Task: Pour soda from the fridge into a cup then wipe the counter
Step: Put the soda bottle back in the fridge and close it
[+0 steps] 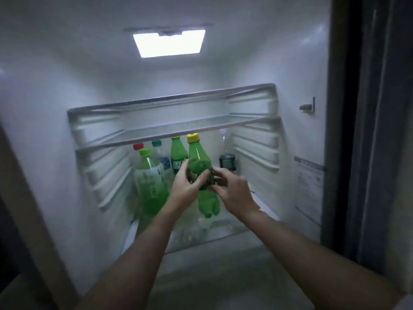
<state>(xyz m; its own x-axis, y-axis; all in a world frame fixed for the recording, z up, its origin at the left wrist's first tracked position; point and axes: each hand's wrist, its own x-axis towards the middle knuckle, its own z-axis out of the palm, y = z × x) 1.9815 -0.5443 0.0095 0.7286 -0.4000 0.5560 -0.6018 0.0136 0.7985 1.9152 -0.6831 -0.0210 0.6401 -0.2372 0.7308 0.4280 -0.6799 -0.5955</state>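
Observation:
I look into an open fridge. A green soda bottle (201, 175) with a yellow cap is held upright, lifted a little above the lower shelf (223, 231). My left hand (185, 189) grips its label from the left. My right hand (232, 191) pinches the label from the right. A second green soda bottle (177, 156) with a yellow cap stands just behind it. No cup is in view.
A large bottle of green drink (150, 180) stands to the left, with a red-capped bottle (138, 146) and a green-capped clear bottle (159, 153) behind it. A clear bottle (223, 139) and a dark can (227, 162) stand at the back right. A glass shelf (178, 130) hangs just above the caps.

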